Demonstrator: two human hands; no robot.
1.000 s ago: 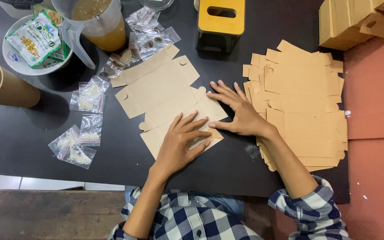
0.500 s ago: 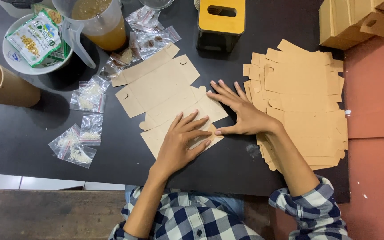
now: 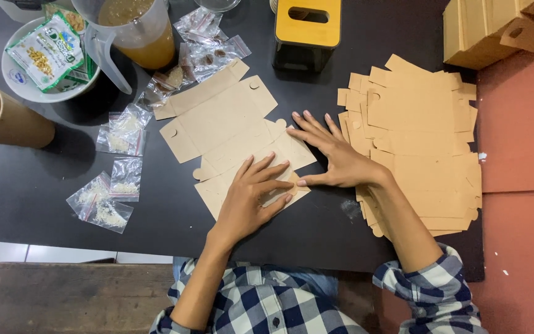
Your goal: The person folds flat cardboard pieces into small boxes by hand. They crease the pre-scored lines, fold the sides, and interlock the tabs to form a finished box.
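Overhead view of a dark counter [image 3: 44,204]; positions are given relative to the flat cardboard box blank [image 3: 230,127] lying unfolded at the centre. Far left of the blank: a brown paper cup [image 3: 4,117] on its side and a white bowl [image 3: 32,86] holding a green snack packet [image 3: 47,49]. Just left of the blank: small clear bags [image 3: 115,179] of pale grains. Above and left of it: a plastic jug [image 3: 134,31] of amber liquid. On the blank's near end: the left hand [image 3: 248,198], palm down, fingers slightly spread and pressing the card flat. At the blank's right edge: the right hand [image 3: 335,154], fingers splayed, flat on the card, gripping nothing. Above and right of the blank: a yellow-topped container [image 3: 307,28]. Right of the blank: a loose stack of identical blanks [image 3: 421,130].
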